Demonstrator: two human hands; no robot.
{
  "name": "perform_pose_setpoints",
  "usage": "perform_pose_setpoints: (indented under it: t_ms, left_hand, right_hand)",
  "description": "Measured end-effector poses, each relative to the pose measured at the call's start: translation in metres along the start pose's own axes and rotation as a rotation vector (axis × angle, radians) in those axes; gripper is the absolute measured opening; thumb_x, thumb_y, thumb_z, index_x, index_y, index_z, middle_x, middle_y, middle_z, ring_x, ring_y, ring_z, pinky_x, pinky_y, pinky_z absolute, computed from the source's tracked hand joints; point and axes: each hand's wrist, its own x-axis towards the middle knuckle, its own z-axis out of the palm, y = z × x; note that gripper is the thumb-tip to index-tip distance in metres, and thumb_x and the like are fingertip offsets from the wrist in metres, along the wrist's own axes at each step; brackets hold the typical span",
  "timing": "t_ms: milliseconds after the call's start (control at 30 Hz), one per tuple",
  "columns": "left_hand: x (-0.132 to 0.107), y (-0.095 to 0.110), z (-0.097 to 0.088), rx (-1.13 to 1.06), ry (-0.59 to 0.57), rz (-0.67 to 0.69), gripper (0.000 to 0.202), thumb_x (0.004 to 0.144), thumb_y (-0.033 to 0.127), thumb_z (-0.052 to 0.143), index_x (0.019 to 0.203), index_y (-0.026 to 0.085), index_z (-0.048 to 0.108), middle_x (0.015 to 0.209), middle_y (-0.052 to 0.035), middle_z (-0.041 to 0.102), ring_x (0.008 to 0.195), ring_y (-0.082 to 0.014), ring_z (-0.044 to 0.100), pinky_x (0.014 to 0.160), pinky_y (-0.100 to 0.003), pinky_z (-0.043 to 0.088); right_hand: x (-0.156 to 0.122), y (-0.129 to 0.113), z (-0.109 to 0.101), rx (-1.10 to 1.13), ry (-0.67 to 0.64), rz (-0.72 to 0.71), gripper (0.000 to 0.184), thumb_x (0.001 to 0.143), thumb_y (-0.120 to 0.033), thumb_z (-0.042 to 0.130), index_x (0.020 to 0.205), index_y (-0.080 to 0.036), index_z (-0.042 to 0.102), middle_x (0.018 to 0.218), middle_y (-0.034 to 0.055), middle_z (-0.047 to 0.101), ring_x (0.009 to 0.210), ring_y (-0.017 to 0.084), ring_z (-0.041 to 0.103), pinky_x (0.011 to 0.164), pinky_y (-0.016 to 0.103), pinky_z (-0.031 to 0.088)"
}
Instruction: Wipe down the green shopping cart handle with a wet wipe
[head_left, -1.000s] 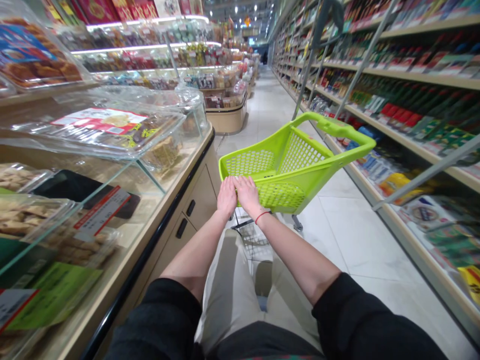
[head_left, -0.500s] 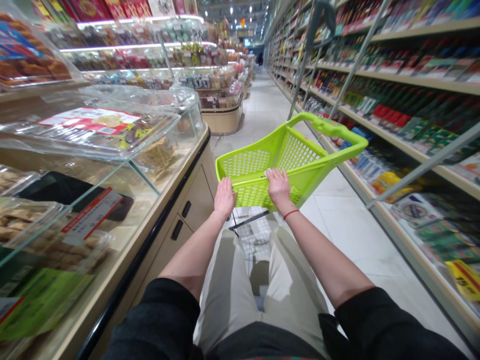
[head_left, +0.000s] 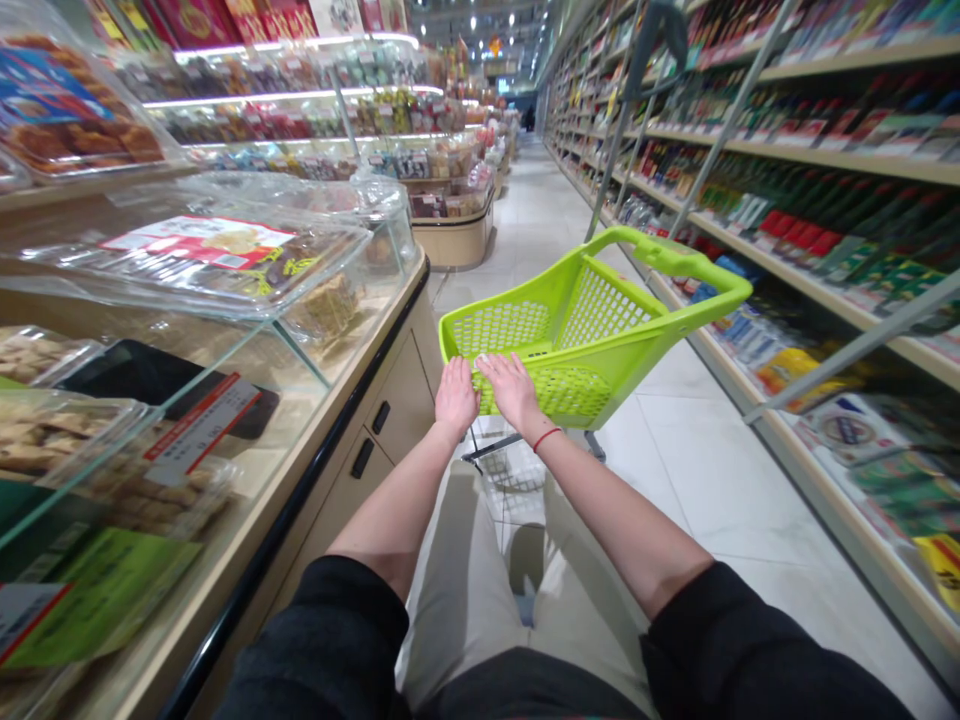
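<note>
A lime green plastic shopping cart basket (head_left: 600, 310) stands in the aisle right in front of me, empty, its thick handle (head_left: 690, 262) on the far right side. My left hand (head_left: 456, 395) rests on the basket's near rim with the fingers curled over the edge. My right hand (head_left: 514, 388), with a red string on the wrist, lies beside it on the same rim, fingers over the edge. The two hands are close together, almost touching. The cart's metal frame shows just below them.
A glass-topped display counter (head_left: 225, 300) of packaged baked goods runs along my left, with wooden cabinet doors (head_left: 390, 410) beneath. Long shelves of boxed goods (head_left: 825, 240) line the right. The tiled aisle (head_left: 540, 200) runs ahead between them toward more food displays.
My right hand has slid left along the basket rim, back next to my left hand. The basket has shifted slightly right and nearer.
</note>
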Motion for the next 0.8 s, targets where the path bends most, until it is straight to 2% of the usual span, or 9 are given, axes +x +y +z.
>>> perform_pose_setpoints:
  t_ms: [100,200,300,367,433,567,633,700,800]
  left_hand:
    - [-0.001,0.001,0.0,0.002,0.017,0.006,0.07,0.085,0.026,0.054,0.145,-0.001,0.032,0.152,-0.0252,0.04,0.147,-0.0315,0.03,0.124,-0.045,0.024]
    - [-0.001,0.002,-0.001,-0.003,0.025,0.014,0.072,0.081,0.023,0.058,0.144,-0.001,0.033,0.151,-0.0256,0.042,0.146,-0.0331,0.032,0.124,-0.046,0.025]
    - [-0.001,0.002,-0.002,-0.001,0.035,0.016,0.074,0.079,0.022,0.059,0.144,0.0,0.032,0.15,-0.025,0.043,0.146,-0.0337,0.033,0.123,-0.047,0.026]
    - [-0.001,0.004,-0.002,0.003,0.036,0.01,0.076,0.077,0.021,0.059,0.145,-0.001,0.032,0.15,-0.0253,0.042,0.146,-0.0338,0.033,0.123,-0.047,0.026]
    - [-0.001,0.005,-0.003,0.007,0.03,-0.007,0.078,0.076,0.021,0.06,0.145,-0.002,0.031,0.151,-0.0259,0.041,0.146,-0.0341,0.032,0.124,-0.046,0.024]
    - [-0.001,0.007,-0.005,0.022,-0.007,-0.033,0.082,0.075,0.024,0.062,0.145,-0.005,0.03,0.152,-0.0274,0.038,0.148,-0.0343,0.028,0.125,-0.045,0.021]
    - [-0.001,0.005,-0.007,0.03,-0.025,-0.033,0.083,0.075,0.025,0.062,0.145,-0.004,0.029,0.153,-0.0267,0.037,0.148,-0.0339,0.028,0.125,-0.045,0.02]
    - [-0.001,0.003,-0.01,0.035,-0.036,-0.024,0.085,0.075,0.027,0.062,0.147,-0.003,0.028,0.154,-0.0256,0.037,0.148,-0.0333,0.028,0.125,-0.044,0.019]
    - [0.0,-0.002,-0.013,0.029,-0.052,-0.006,0.085,0.077,0.029,0.061,0.147,-0.004,0.027,0.154,-0.0256,0.036,0.149,-0.0333,0.027,0.125,-0.043,0.018]
  right_hand:
    - [-0.01,0.032,-0.01,-0.016,0.025,0.074,0.048,0.097,-0.012,0.035,0.14,-0.02,0.055,0.145,0.0092,0.055,0.133,0.022,0.049,0.12,0.044,0.02]
    - [-0.02,0.064,-0.022,-0.042,0.088,0.207,0.047,0.097,-0.013,0.034,0.137,-0.019,0.058,0.143,0.0097,0.056,0.136,0.023,0.046,0.12,0.047,0.018]
    - [-0.023,0.08,-0.027,-0.061,0.152,0.339,0.048,0.096,-0.013,0.033,0.137,-0.016,0.058,0.145,0.0107,0.055,0.14,0.025,0.04,0.12,0.049,0.016]
    - [-0.02,0.075,-0.024,-0.05,0.156,0.372,0.048,0.096,-0.012,0.033,0.138,-0.015,0.057,0.145,0.0111,0.054,0.142,0.026,0.039,0.12,0.049,0.016]
    - [-0.014,0.059,-0.017,-0.023,0.123,0.351,0.049,0.095,-0.012,0.035,0.138,-0.014,0.057,0.146,0.0115,0.054,0.141,0.025,0.039,0.121,0.048,0.017]
    - [-0.001,0.016,0.001,0.021,0.05,0.221,0.05,0.094,-0.009,0.035,0.139,-0.015,0.056,0.147,0.0113,0.053,0.139,0.023,0.042,0.121,0.044,0.019]
    - [0.002,0.007,0.004,0.03,0.032,0.15,0.051,0.094,-0.008,0.035,0.14,-0.016,0.056,0.146,0.0104,0.053,0.137,0.022,0.044,0.12,0.043,0.019]
    - [0.0,0.012,0.0,0.026,0.017,0.09,0.052,0.094,-0.008,0.035,0.14,-0.018,0.055,0.145,0.0092,0.054,0.135,0.021,0.046,0.121,0.042,0.018]
    - [-0.008,0.042,-0.013,-0.011,0.02,0.093,0.051,0.095,-0.01,0.035,0.14,-0.021,0.055,0.144,0.0083,0.056,0.133,0.021,0.048,0.121,0.044,0.017]
